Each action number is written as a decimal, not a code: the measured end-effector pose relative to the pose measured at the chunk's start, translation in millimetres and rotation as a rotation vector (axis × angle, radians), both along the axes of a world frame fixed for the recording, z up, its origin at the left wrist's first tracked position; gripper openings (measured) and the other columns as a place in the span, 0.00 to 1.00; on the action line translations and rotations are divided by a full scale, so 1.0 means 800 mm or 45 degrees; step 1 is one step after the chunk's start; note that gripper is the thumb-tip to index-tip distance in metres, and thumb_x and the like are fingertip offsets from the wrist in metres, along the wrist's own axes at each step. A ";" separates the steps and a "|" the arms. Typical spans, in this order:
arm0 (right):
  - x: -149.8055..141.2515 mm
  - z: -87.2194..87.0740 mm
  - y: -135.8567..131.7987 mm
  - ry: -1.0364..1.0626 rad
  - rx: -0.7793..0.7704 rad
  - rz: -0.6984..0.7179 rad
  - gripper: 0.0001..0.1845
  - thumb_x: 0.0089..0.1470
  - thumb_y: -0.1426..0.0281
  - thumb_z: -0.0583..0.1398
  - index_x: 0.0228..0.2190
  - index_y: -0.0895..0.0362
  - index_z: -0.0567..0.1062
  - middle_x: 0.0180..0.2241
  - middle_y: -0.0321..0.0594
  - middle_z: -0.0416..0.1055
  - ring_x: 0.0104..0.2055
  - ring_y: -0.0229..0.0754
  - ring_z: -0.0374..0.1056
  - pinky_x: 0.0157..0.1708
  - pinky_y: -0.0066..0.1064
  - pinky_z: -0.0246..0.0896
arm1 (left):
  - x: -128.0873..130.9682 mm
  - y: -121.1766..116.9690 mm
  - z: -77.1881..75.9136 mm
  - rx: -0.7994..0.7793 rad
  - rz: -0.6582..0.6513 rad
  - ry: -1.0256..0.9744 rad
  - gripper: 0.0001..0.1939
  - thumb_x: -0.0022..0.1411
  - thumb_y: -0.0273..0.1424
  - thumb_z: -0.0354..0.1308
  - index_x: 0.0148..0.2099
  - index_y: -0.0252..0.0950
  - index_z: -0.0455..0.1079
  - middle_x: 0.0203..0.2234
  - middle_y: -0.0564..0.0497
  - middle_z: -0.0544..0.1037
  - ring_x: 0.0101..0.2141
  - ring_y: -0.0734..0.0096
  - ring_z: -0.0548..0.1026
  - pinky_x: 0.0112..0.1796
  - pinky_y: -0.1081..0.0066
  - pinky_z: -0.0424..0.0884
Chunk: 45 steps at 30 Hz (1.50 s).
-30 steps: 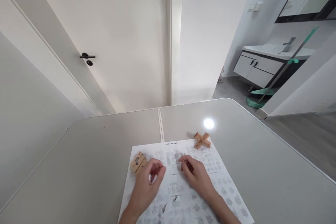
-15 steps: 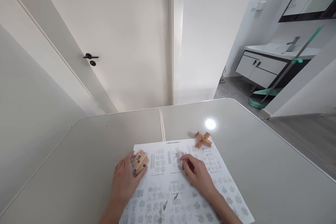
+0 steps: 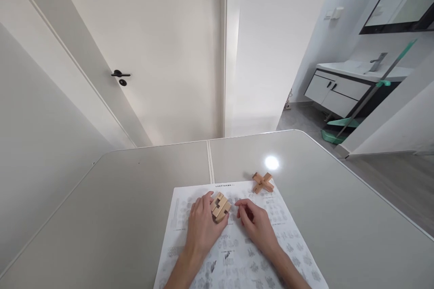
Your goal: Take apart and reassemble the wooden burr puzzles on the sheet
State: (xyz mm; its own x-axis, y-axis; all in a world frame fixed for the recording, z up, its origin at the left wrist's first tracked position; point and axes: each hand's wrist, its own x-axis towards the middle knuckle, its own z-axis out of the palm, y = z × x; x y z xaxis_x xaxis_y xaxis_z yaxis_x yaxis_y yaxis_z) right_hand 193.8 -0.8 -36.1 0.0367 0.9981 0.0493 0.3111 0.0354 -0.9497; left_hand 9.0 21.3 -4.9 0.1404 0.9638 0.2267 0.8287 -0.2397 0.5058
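Observation:
A light wooden interlocking block puzzle [image 3: 220, 207] with notched pieces is gripped between the thumb and fingers of my left hand [image 3: 203, 226]. It is over the upper middle of a printed sheet [image 3: 244, 266]. Just right of it my right hand [image 3: 256, 223] rests on the sheet, fingers curled in and nothing visible in them. A small gap separates that hand from the puzzle. At the sheet's top right corner lies a reddish-brown wooden cross of joined sticks [image 3: 262, 183], touched by neither hand.
The grey table [image 3: 118, 216] has a seam running to its far edge. Beyond it stands a white door with a black handle [image 3: 121, 74]. To the right are a washbasin cabinet [image 3: 335, 90] and a green dustpan [image 3: 334, 136] with a long-handled tool.
My left hand opened from a pinch, reached left to the block puzzle and took hold of it. It then carried the puzzle right, toward my right hand, which stayed nearly still.

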 end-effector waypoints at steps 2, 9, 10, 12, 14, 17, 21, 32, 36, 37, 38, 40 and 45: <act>0.001 -0.002 0.001 -0.002 0.007 -0.016 0.17 0.66 0.58 0.52 0.40 0.54 0.75 0.26 0.37 0.73 0.25 0.42 0.66 0.28 0.31 0.61 | 0.014 0.003 -0.006 0.033 -0.017 0.005 0.26 0.56 0.34 0.64 0.56 0.40 0.64 0.43 0.46 0.78 0.46 0.52 0.76 0.48 0.55 0.72; 0.000 0.002 0.003 -0.100 0.118 -0.080 0.15 0.67 0.59 0.52 0.39 0.54 0.73 0.33 0.40 0.73 0.30 0.44 0.67 0.32 0.34 0.64 | 0.005 -0.002 -0.002 -0.157 -0.172 -0.159 0.39 0.53 0.39 0.68 0.64 0.43 0.59 0.60 0.41 0.63 0.49 0.50 0.73 0.50 0.51 0.71; 0.000 0.003 0.003 -0.125 0.161 -0.090 0.12 0.66 0.60 0.53 0.40 0.53 0.73 0.37 0.42 0.73 0.34 0.45 0.69 0.35 0.35 0.66 | -0.001 -0.003 0.001 -0.215 -0.239 -0.204 0.42 0.53 0.39 0.69 0.66 0.45 0.56 0.62 0.41 0.61 0.47 0.53 0.74 0.50 0.52 0.72; 0.001 0.004 0.003 -0.170 0.227 -0.077 0.10 0.63 0.62 0.57 0.44 0.53 0.71 0.43 0.44 0.71 0.44 0.49 0.69 0.43 0.39 0.68 | -0.014 -0.003 0.007 -0.318 -0.355 -0.278 0.46 0.52 0.38 0.69 0.69 0.48 0.52 0.65 0.42 0.58 0.42 0.60 0.74 0.48 0.55 0.74; 0.003 0.004 0.001 -0.204 0.250 -0.014 0.19 0.59 0.64 0.62 0.51 0.51 0.68 0.51 0.46 0.68 0.54 0.53 0.66 0.53 0.43 0.66 | -0.025 0.003 0.014 -0.391 -0.431 -0.312 0.48 0.52 0.36 0.69 0.70 0.50 0.51 0.66 0.43 0.57 0.38 0.65 0.73 0.45 0.59 0.75; 0.007 0.004 -0.002 -0.270 0.245 0.123 0.35 0.52 0.63 0.68 0.59 0.49 0.63 0.58 0.47 0.61 0.62 0.56 0.58 0.60 0.48 0.61 | -0.034 0.021 0.022 -0.460 -0.510 -0.296 0.49 0.51 0.36 0.70 0.71 0.50 0.52 0.67 0.44 0.56 0.34 0.69 0.72 0.38 0.64 0.76; 0.013 0.002 -0.003 -0.390 0.267 0.214 0.36 0.47 0.63 0.71 0.56 0.48 0.67 0.56 0.47 0.61 0.62 0.60 0.57 0.60 0.52 0.61 | -0.033 0.048 0.036 -0.557 -0.643 -0.206 0.44 0.47 0.38 0.72 0.66 0.50 0.63 0.66 0.46 0.60 0.29 0.70 0.71 0.32 0.66 0.73; 0.019 0.016 0.006 0.109 0.098 0.061 0.27 0.51 0.63 0.69 0.52 0.50 0.70 0.53 0.43 0.72 0.51 0.51 0.70 0.52 0.42 0.66 | -0.051 0.053 0.036 -0.750 -0.500 -0.697 0.33 0.50 0.40 0.73 0.56 0.44 0.68 0.42 0.52 0.72 0.31 0.72 0.70 0.33 0.72 0.70; 0.020 0.008 0.009 0.408 0.052 0.037 0.32 0.52 0.57 0.68 0.56 0.50 0.68 0.54 0.46 0.72 0.51 0.51 0.70 0.49 0.41 0.68 | -0.040 0.042 0.024 -0.823 -0.517 -1.012 0.33 0.55 0.37 0.71 0.61 0.46 0.64 0.40 0.52 0.72 0.32 0.73 0.71 0.35 0.71 0.70; 0.020 0.006 0.010 0.473 0.037 0.050 0.34 0.52 0.56 0.69 0.57 0.51 0.67 0.53 0.46 0.72 0.51 0.51 0.70 0.48 0.41 0.69 | -0.036 0.040 0.021 -0.828 -0.512 -1.066 0.33 0.55 0.37 0.71 0.61 0.46 0.65 0.41 0.52 0.73 0.32 0.74 0.71 0.35 0.70 0.70; 0.019 0.005 0.011 0.537 0.023 0.063 0.35 0.52 0.56 0.69 0.57 0.50 0.67 0.51 0.46 0.73 0.50 0.51 0.71 0.47 0.40 0.69 | -0.031 0.038 0.019 -0.837 -0.501 -1.114 0.34 0.55 0.36 0.71 0.62 0.46 0.64 0.41 0.52 0.73 0.32 0.74 0.71 0.35 0.70 0.71; 0.017 0.007 0.010 0.666 -0.013 0.088 0.37 0.51 0.56 0.70 0.59 0.49 0.65 0.47 0.44 0.74 0.46 0.50 0.72 0.47 0.41 0.69 | -0.023 0.035 0.015 -0.866 -0.479 -1.197 0.35 0.54 0.36 0.72 0.62 0.46 0.64 0.41 0.51 0.73 0.32 0.73 0.72 0.34 0.70 0.71; 0.013 0.028 0.005 0.912 -0.176 0.155 0.40 0.53 0.61 0.69 0.62 0.45 0.59 0.38 0.38 0.75 0.36 0.44 0.71 0.39 0.37 0.66 | -0.016 0.031 0.009 -0.936 -0.452 -1.280 0.38 0.52 0.36 0.73 0.62 0.45 0.63 0.42 0.50 0.72 0.33 0.71 0.73 0.32 0.69 0.72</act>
State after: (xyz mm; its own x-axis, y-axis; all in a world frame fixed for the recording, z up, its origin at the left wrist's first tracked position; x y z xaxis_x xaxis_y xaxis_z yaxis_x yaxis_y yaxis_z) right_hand 204.3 3.4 -13.5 -0.0988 0.9925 -0.0719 -0.3853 -0.1047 -0.9168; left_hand -4.2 46.5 2.4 0.4908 0.8520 -0.1823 -0.0403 0.2312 0.9721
